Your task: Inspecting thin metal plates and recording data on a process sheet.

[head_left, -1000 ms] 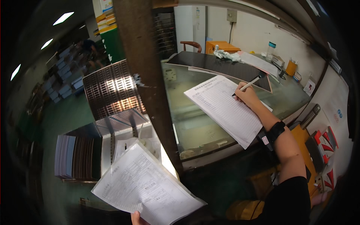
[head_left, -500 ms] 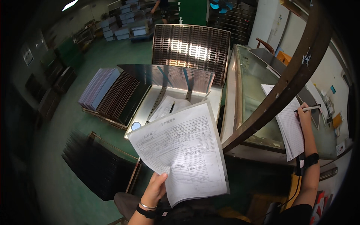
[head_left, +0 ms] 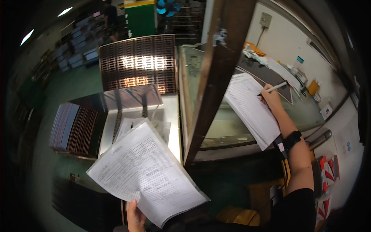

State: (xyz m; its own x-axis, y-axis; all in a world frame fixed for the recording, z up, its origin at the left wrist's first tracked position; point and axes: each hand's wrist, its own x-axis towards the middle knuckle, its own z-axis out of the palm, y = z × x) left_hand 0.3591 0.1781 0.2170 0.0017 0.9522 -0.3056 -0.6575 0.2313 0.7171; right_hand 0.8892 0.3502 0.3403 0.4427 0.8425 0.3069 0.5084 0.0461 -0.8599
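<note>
My left hand (head_left: 135, 217) pinches the lower edge of a printed form sheet (head_left: 154, 170) in a clear sleeve, held tilted in front of me. On the right, my right hand (head_left: 271, 99) grips a light-coloured pen (head_left: 276, 86), its tip at the lined pages of a paper pad (head_left: 251, 104). The pad lies on a glass-topped table (head_left: 224, 129), partly past its near edge. A dark wristband (head_left: 292, 140) circles my right wrist. Behind the form sheet, loose papers (head_left: 162, 129) lie on a pale metal surface.
A dark upright post (head_left: 210, 73) crosses between me and the table. Copper-patterned panels (head_left: 139, 63) stand ahead, with a row of stacked panels (head_left: 73, 125) at left. White gloves (head_left: 255, 56) lie at the table's back. A person (head_left: 111, 19) stands far off.
The view has swung right, so the panels and table sit further left. My right hand with the pen has come further over the pad's page. The left hand still holds the form.
</note>
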